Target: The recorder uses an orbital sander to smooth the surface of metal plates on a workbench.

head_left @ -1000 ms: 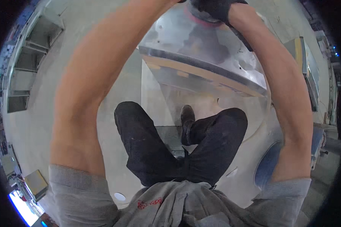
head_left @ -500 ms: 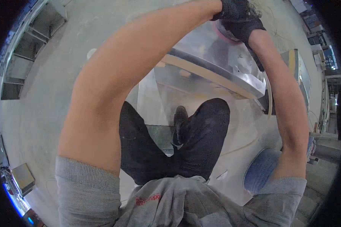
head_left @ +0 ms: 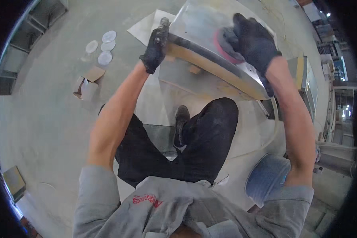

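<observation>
A shiny metal panel (head_left: 198,22) with a dark near edge and a tan strip beneath it is in front of my knees. My left hand (head_left: 156,45), in a black glove, grips the panel's left corner, with its fingers closed along that edge. On the panel's right half, my gloved right hand (head_left: 258,41) is wrapped round a sander. The round sander (head_left: 228,41) has a pink-rimmed pad lying against the metal; my hand hides much of its body. A pale hose (head_left: 276,119) runs down past my right forearm.
Several white discs (head_left: 105,58) lie on the floor at the left, above an opened small carton (head_left: 87,88). A blue rounded object (head_left: 267,174) is beside my right elbow. Shelving (head_left: 31,43) lines the far left, and a box-like metal piece (head_left: 305,79) is right of the panel.
My left hand has left the sander area and come left onto the panel's corner. The right hand has brought the sander nearer and slightly left. The white discs and carton have come into sight.
</observation>
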Available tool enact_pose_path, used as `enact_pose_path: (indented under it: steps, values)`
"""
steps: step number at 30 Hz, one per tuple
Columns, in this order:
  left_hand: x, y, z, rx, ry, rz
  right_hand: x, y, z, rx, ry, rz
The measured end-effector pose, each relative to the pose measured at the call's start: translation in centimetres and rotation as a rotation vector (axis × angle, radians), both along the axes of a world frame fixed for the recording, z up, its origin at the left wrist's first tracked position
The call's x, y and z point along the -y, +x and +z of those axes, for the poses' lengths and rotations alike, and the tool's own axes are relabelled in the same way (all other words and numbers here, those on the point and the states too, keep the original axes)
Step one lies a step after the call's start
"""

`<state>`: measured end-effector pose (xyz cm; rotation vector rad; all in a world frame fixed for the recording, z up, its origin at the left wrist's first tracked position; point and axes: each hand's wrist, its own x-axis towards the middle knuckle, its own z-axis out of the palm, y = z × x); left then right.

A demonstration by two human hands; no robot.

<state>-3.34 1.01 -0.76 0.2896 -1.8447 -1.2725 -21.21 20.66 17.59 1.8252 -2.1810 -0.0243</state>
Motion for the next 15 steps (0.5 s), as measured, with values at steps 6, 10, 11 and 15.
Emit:
enact_pose_path:
  steps: [6, 10, 11, 15]
  values:
    - [-2.1, 0.1, -1.1, 0.022, -0.058, 0.138, -2.0, 0.1, 0.2, -0.034, 0.122, -0.234]
    - [-2.1, -0.3, -2.4, -0.095, -0.445, 0.316, -0.3, 1.1, 0.8, 0.015, 0.121, -0.169]
    - [-1.9, -0.2, -2.6, -0.125, -0.541, 0.367, 0.5, 1.2, 0.9, 0.032, 0.12, -0.14]
    - [-3.2, -1.2, -1.9, -0.185, -0.559, 0.382, -0.4, -6.6, 0.3, 0.027, 0.127, -0.307]
